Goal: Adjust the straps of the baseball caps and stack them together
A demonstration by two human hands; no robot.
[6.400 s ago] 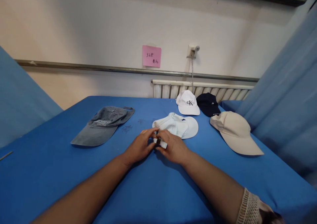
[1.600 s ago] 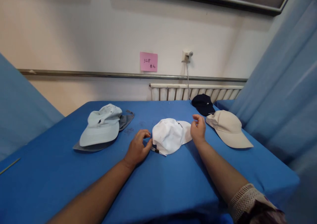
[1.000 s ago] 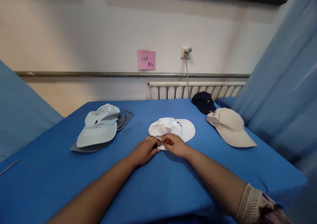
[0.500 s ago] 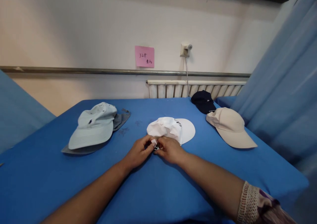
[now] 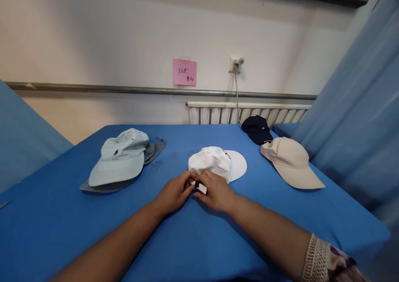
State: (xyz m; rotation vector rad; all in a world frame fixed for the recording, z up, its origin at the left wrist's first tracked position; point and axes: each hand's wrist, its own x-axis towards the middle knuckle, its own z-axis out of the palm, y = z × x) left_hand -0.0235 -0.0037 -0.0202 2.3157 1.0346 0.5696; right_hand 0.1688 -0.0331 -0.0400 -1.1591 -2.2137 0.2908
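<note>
A white baseball cap (image 5: 209,160) lies on the blue-covered table (image 5: 193,240), its brim pointing right and dark lettering near the brim. Both hands meet at the cap's near edge, on its back strap (image 5: 201,187). My left hand (image 5: 176,192) pinches the strap's left part between thumb and fingers. From the other side, my right hand (image 5: 216,192) closes on the strap, thumb below and fingers above. A short white strap end shows between the two hands; its fastening is partly hidden by the fingers.
At the left, a pale mint cap (image 5: 121,159) rests on a grey cap (image 5: 153,151). To the right lie a beige cap (image 5: 291,159) and a navy cap (image 5: 257,128). Blue curtains (image 5: 352,120) hang at both sides; a radiator (image 5: 218,114) stands behind the table.
The strap between the fingers has shifted, and a longer white piece now shows toward my right hand. Both hands stay at the cap's near edge. The view has moved slightly.
</note>
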